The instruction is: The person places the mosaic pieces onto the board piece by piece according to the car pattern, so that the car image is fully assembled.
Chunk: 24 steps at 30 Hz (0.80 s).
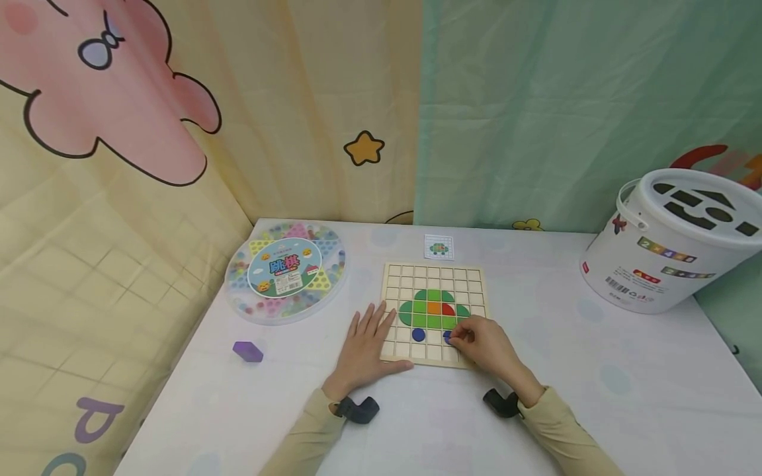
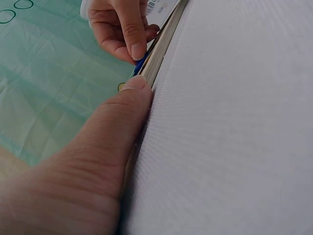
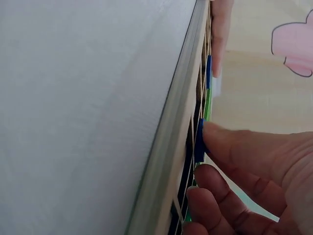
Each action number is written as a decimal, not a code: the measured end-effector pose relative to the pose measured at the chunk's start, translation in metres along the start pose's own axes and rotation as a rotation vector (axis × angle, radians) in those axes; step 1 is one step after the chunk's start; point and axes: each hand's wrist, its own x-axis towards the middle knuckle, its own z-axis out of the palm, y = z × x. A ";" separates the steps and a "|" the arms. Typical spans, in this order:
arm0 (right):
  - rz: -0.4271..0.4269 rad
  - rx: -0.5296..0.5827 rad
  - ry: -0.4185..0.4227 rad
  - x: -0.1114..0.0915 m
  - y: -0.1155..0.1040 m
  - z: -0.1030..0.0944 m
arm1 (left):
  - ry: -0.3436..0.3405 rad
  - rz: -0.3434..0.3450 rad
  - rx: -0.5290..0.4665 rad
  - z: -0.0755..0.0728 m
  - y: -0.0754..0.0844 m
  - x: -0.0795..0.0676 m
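Note:
A square wooden grid board [image 1: 476,281] lies on the table with a car-like picture of green, orange and red pieces [image 1: 434,309] in its cells. Below the green row sits a round blue piece [image 1: 419,335]. My right hand [image 1: 489,344] pinches another blue piece [image 3: 199,141] at the board's lower right cells; in the right wrist view the thumb presses on its face. Fingers spread, my left hand [image 1: 364,347] rests at the board's left side, fingertips over the edge and thumb [image 2: 115,115] along the near edge.
Behind the board lies a small picture card [image 1: 438,247] with a similar car design. A round Chinese checkers box [image 1: 286,271] is at the back left, with a purple block [image 1: 247,352] in front of it. At the right stands a white bucket [image 1: 649,264] with a shape-cutout lid.

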 end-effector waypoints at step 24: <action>0.001 -0.016 0.001 0.001 0.000 0.001 | 0.001 0.002 0.007 0.001 0.000 0.000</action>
